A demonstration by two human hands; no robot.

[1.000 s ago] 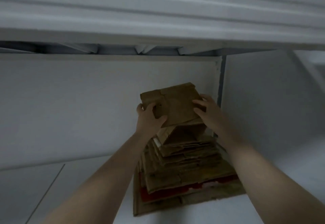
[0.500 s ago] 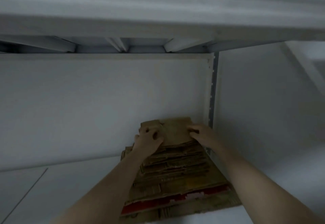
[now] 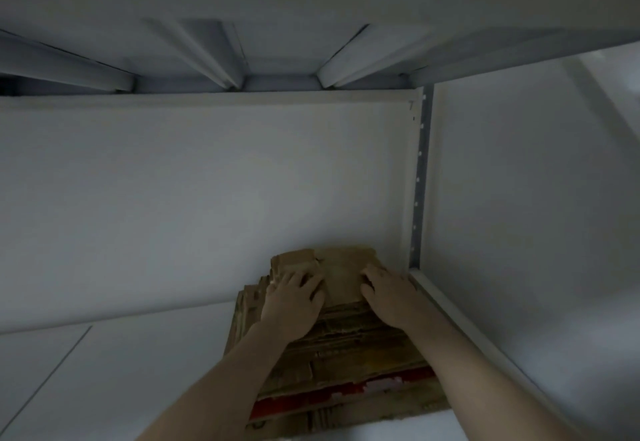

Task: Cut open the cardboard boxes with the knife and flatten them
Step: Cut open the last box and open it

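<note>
Deep in the right rear corner of a white shelving bay, a person's left hand (image 3: 292, 305) and right hand (image 3: 391, 298) lie palm down on a flattened box (image 3: 343, 267), the topmost sheet of a stack of flattened cardboard (image 3: 353, 347). Both hands are released rather than clenched. The left hand's fingers are spread across the sheet's left part, near a ragged edge, while the right hand's fingers, lightly bent, rest on its right part. Neither hand curls round anything. A bare strip of brown board shows between the two hands. Both forearms reach in from the bottom of the view, the left crossing the stack's near left corner and the right running along its right side.

The stack sits on the lower shelf (image 3: 156, 354), close against the back panel (image 3: 207, 198) and just beside the low white rail (image 3: 457, 323) along the right edge. Its layers are uneven, their corrugated edges stepping outward toward the viewer, so the bottom sheets reach farther than those on top. A red-printed layer (image 3: 346, 393) shows near the bottom of the pile. A perforated upright (image 3: 419, 181) stands in the corner behind the right hand, between the back panel and the side panel (image 3: 536, 215). Overhead, the ribbed underside of the upper shelf (image 3: 277, 53) spans the top of the view. A thin dark seam (image 3: 52, 371) crosses the lower shelf at far left. Light is dim and the picture soft, so no print on the cardboard can be read.
</note>
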